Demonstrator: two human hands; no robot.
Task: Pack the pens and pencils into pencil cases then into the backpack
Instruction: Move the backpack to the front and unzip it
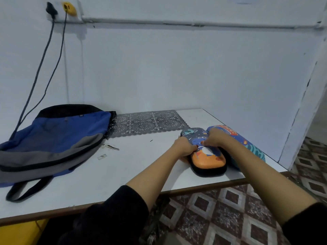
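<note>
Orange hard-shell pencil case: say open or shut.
Shut: orange pencil case, lid flat on black base; left hand, right hand on it; zip cannot tell.

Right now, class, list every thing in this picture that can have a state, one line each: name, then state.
orange pencil case: flat on the table, looks closed, both hands on it.
blue pencil case: lying beside it, closed or not unclear.
backpack: lying flat, untouched.
left hand: grips the orange pencil case's side.
right hand: pinches at its top.
black plug: in wall socket.
yellow plug: in wall socket.
</note>
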